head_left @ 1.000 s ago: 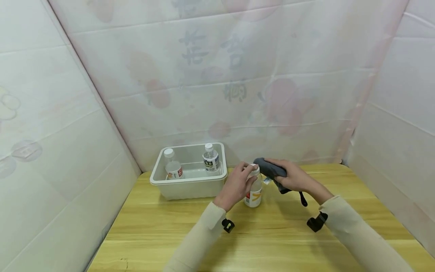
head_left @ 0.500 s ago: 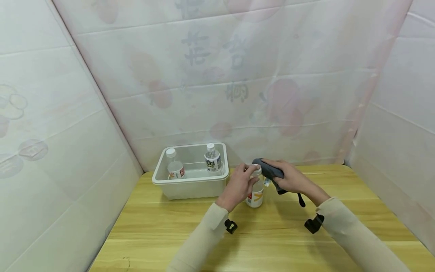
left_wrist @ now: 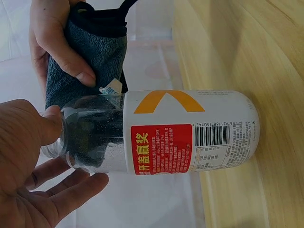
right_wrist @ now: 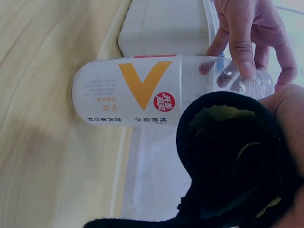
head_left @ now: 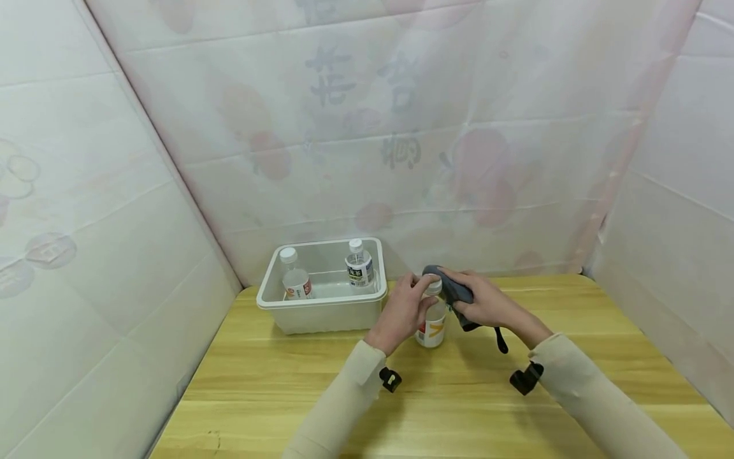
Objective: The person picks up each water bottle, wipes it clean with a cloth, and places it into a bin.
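Observation:
A clear plastic bottle [head_left: 431, 332] with a white label and an orange V stands upright on the wooden table. My left hand [head_left: 398, 313] grips it near the top, thumb and fingers around the neck and white cap. In the left wrist view the red panel and barcode of the label [left_wrist: 164, 149] show. My right hand [head_left: 486, 301] holds a rolled dark grey towel [head_left: 455, 293] against the bottle's upper right side. From the towel hangs a black loop [head_left: 501, 341]. In the right wrist view, the towel's rolled end [right_wrist: 228, 147] overlaps the bottle's shoulder.
A white plastic bin [head_left: 323, 302] stands left of the bottle, near the back curtain. Inside it are a bottle with a red-and-white label [head_left: 297, 284] and a smaller labelled bottle [head_left: 359, 266]. Curtains enclose the table [head_left: 459, 389] at the back and both sides.
My right hand has moved slightly left with the towel, closer against the bottle. My left hand keeps its grip at the bottle's top. The view has shifted a little.

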`<act>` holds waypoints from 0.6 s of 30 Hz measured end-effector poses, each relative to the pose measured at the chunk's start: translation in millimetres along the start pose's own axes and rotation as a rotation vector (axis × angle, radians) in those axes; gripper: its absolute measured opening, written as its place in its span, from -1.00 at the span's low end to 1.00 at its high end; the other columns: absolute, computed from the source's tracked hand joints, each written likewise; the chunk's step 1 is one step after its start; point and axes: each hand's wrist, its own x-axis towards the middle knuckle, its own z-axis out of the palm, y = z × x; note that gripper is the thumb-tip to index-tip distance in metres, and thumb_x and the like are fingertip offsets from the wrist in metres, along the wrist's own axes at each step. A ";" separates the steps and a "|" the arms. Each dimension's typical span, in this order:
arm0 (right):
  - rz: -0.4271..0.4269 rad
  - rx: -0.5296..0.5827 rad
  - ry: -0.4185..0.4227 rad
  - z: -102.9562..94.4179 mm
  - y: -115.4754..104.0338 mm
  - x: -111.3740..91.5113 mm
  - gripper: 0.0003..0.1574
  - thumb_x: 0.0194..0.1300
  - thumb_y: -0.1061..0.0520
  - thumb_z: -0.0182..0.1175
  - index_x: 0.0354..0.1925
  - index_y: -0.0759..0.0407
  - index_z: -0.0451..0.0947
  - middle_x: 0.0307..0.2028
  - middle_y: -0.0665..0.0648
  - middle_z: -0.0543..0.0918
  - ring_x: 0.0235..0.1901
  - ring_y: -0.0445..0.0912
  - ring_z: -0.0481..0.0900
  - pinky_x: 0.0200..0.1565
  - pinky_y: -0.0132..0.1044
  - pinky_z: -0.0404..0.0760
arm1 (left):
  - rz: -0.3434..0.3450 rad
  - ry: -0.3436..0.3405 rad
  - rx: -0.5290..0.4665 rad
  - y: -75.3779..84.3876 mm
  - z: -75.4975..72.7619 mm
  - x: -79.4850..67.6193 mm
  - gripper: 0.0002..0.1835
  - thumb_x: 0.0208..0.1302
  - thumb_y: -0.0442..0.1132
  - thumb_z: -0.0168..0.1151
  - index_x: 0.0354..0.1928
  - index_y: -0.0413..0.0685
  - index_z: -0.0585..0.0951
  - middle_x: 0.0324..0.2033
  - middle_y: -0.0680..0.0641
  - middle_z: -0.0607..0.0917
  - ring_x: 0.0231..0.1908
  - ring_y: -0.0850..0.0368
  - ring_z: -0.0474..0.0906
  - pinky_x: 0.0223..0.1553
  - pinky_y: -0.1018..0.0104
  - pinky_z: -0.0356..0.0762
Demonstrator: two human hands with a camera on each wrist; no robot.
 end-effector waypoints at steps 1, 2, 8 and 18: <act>0.007 0.006 -0.009 0.4 -1.2 -0.3 -0.05 0.33 0.30 0.23 0.58 0.06 0.12 0.27 0.55 0.41 -0.10 0.10 0.58 -0.22 -0.16 0.50 | 0.001 0.001 0.000 -0.1 0.0 -0.3 -0.60 0.49 -0.11 0.19 0.30 0.18 0.45 -0.23 -0.01 0.51 -0.28 0.19 0.37 -0.29 0.44 0.37; 0.008 0.014 -0.018 0.8 -2.5 -0.6 -0.04 0.33 0.29 0.24 0.59 0.07 0.10 0.27 0.56 0.39 -0.11 0.09 0.59 -0.24 -0.17 0.51 | 0.003 0.004 0.002 -0.5 -0.1 -0.6 -0.61 0.49 -0.11 0.19 0.30 0.17 0.46 -0.23 -0.01 0.51 -0.29 0.19 0.37 -0.29 0.44 0.36; -0.007 0.054 -0.056 3.5 -5.1 -2.7 0.07 0.30 0.19 0.31 0.62 0.06 0.00 0.34 0.62 0.28 -0.10 0.12 0.59 -0.25 -0.16 0.53 | 0.000 0.002 -0.018 -0.9 -2.2 -1.8 -0.62 0.47 -0.13 0.21 0.27 0.17 0.48 -0.23 -0.01 0.50 -0.28 0.19 0.36 -0.30 0.46 0.34; 0.073 0.074 -0.042 9.1 -4.8 -4.7 -0.05 0.47 -0.08 0.18 0.63 -0.06 -0.02 0.43 0.61 0.10 0.06 0.32 0.54 -0.13 0.02 0.58 | 0.017 0.006 -0.008 -0.5 -2.1 -2.5 -0.63 0.50 -0.11 0.17 0.28 0.16 0.49 -0.22 -0.01 0.51 -0.28 0.18 0.36 -0.28 0.45 0.34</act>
